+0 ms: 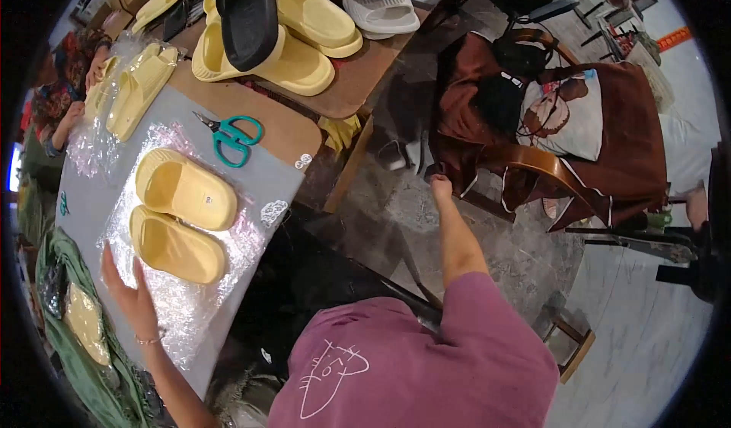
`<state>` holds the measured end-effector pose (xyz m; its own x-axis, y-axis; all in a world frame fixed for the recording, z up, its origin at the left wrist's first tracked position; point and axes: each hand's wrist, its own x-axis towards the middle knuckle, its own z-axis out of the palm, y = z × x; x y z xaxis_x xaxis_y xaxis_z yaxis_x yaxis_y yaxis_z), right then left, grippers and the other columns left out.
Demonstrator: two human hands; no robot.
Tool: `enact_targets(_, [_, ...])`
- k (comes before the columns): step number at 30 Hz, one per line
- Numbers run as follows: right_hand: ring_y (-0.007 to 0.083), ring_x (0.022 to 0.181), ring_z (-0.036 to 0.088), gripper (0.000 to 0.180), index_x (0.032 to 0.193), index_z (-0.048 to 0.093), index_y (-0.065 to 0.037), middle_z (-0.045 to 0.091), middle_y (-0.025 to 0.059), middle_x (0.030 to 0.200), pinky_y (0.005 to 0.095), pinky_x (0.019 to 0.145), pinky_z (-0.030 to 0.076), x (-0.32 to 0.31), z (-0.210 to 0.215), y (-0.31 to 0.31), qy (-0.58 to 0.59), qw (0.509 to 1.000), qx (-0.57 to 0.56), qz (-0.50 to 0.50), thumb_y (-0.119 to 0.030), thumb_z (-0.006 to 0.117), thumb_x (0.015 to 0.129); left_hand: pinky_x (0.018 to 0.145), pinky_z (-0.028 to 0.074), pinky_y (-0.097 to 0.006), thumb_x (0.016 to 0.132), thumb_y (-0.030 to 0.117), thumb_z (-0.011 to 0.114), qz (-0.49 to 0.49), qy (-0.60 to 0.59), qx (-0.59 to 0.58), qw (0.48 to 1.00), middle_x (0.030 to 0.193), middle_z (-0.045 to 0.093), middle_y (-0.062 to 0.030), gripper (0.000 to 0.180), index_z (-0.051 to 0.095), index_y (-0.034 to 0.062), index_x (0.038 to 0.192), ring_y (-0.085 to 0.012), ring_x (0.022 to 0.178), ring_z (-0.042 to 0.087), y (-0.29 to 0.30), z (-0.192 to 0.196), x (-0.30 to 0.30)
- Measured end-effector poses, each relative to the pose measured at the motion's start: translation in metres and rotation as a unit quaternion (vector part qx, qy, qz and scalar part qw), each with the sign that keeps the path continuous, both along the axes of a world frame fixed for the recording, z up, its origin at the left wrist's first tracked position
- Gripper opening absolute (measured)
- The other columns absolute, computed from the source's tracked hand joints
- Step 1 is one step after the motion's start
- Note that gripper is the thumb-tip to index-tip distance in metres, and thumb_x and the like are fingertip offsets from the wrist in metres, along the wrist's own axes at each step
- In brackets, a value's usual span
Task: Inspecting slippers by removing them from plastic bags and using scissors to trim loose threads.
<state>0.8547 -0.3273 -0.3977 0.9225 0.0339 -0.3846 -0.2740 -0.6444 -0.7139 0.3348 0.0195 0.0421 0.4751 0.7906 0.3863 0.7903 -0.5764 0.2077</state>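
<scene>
Two pale yellow slide slippers (183, 222) lie side by side on a sheet of clear plastic wrap (183, 306) spread over a grey table mat (282, 180). My left hand (131, 295) rests flat on the plastic just left of the nearer slipper, with its fingers apart. Far out to the right, my right hand (440, 186) reaches down past the table's edge toward a dark object beside a wooden chair (548, 165). Its fingers are too small and dim to read.
Teal scissors (234, 138) lie beyond the slippers. Bagged yellow slippers (141, 85) sit at the far left, beside another person's patterned sleeve (65, 85). Yellow, black and white slippers (282, 24) are heaped on the wooden table. Brown cloth drapes the chair. A green bag (76, 336) sits lower left.
</scene>
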Motion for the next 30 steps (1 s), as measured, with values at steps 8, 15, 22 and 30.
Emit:
enact_targets(8, [0.0322, 0.088, 0.065, 0.025, 0.086, 0.070, -0.010, 0.068, 0.0155, 0.088, 0.0373, 0.075, 0.050, -0.014, -0.061, -0.010, -0.026, 0.959, -0.126, 0.252, -0.030, 0.064, 0.074, 0.112, 0.016, -0.044, 0.076, 0.016, 0.068, -0.335, 0.206, -0.096, 0.914, 0.147, 0.022, -0.0187, 0.081, 0.023, 0.0014, 0.142, -0.0355, 0.137, 0.020, -0.067, -0.028, 0.233])
enact_targets(15, [0.0308, 0.087, 0.065, 0.024, 0.088, 0.069, -0.008, 0.068, 0.0146, 0.087, 0.0361, 0.075, 0.051, -0.032, -0.110, -0.027, 0.067, 0.950, -0.167, 0.257, -0.028, 0.063, 0.075, 0.113, 0.011, -0.046, 0.073, 0.014, 0.069, -0.326, 0.293, -0.102, 0.893, 0.149, 0.015, -0.0211, 0.090, 0.013, -0.0043, 0.142, -0.0360, 0.139, 0.013, -0.060, -0.072, 0.264])
enact_targets(22, [0.0285, 0.091, 0.064, 0.023, 0.094, 0.069, -0.011, 0.068, 0.0128, 0.093, 0.0351, 0.078, 0.049, -0.027, -0.123, 0.008, 0.178, 0.940, -0.149, 0.249, -0.024, 0.060, 0.078, 0.113, 0.009, -0.048, 0.068, 0.006, 0.071, -0.298, 0.345, -0.162, 0.875, 0.149, 0.011, -0.0224, 0.096, 0.011, -0.0041, 0.142, -0.0387, 0.139, 0.010, -0.056, -0.072, 0.266])
enact_targets(30, [0.0302, 0.099, 0.061, 0.043, 0.114, 0.060, -0.004, 0.064, 0.0182, 0.106, 0.0371, 0.084, 0.046, -0.001, -0.221, 0.032, 0.163, 0.959, -0.061, 0.223, -0.029, 0.063, 0.079, 0.110, 0.009, -0.057, 0.064, 0.012, 0.074, -0.320, 0.349, -0.185, 0.861, 0.146, 0.013, -0.0300, 0.097, 0.016, -0.0072, 0.139, -0.0459, 0.136, 0.013, -0.049, -0.076, 0.275])
